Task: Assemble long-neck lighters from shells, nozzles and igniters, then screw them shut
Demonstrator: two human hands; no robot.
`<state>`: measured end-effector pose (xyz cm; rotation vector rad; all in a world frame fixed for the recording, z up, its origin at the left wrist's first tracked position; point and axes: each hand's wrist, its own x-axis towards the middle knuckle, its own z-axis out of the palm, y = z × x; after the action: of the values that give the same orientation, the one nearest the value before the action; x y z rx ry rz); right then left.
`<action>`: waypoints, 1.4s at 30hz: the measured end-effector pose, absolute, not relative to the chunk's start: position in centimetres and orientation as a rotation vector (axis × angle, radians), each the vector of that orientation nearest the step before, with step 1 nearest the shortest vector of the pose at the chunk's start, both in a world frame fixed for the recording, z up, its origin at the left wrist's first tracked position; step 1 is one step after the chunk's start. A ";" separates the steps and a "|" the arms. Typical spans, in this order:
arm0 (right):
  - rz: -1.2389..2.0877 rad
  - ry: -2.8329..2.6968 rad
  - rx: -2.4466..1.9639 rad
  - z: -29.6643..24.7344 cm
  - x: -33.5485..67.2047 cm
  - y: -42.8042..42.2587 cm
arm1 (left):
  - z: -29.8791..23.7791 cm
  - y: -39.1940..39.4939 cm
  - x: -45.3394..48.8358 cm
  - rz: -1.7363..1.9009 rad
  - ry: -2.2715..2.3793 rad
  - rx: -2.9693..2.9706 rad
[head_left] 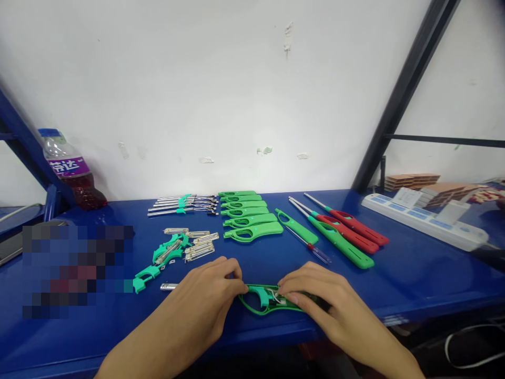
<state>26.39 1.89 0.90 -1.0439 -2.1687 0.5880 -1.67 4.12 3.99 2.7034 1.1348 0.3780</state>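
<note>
An open green lighter handle shell (263,301) lies near the front edge of the blue table (414,273), its inner parts and thin wires showing. My left hand (209,297) pinches its left end with curled fingers. My right hand (315,297) covers its right part, fingertips pressed together on the small parts inside. Behind my hands lie a row of green handle shells (246,213), a bundle of metal tubes with green collars (183,204), loose green trigger pieces (168,252) and small metal strips (199,245).
Finished long lighters, green (339,242) and red (355,226), lie at centre right beside a small screwdriver (311,247). A white power strip (426,221) and stacked cardboard pieces (430,187) sit far right. A purple-labelled drink bottle (71,171) leans at the wall on the left.
</note>
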 end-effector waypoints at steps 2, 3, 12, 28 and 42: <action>0.586 -2.170 -1.038 0.8 26.4 1.9 | 4.1 4.0 -1.6 0.375 1.141 2.699; 0.584 -2.172 -1.032 0.8 26.5 1.8 | 4.1 4.0 -1.6 0.373 1.144 2.695; 0.582 -2.167 -1.027 0.8 26.4 1.8 | 4.1 4.1 -1.6 0.374 1.145 2.701; 0.577 -2.177 -1.012 0.6 26.6 1.7 | 4.0 4.2 -1.7 0.389 1.139 2.716; 0.613 -2.157 -1.086 1.0 26.5 1.7 | 4.2 3.9 -1.7 0.349 1.153 2.707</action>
<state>26.54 1.72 0.96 -1.0861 -2.1565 0.6129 -1.73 3.95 4.21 2.7073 1.1532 0.3491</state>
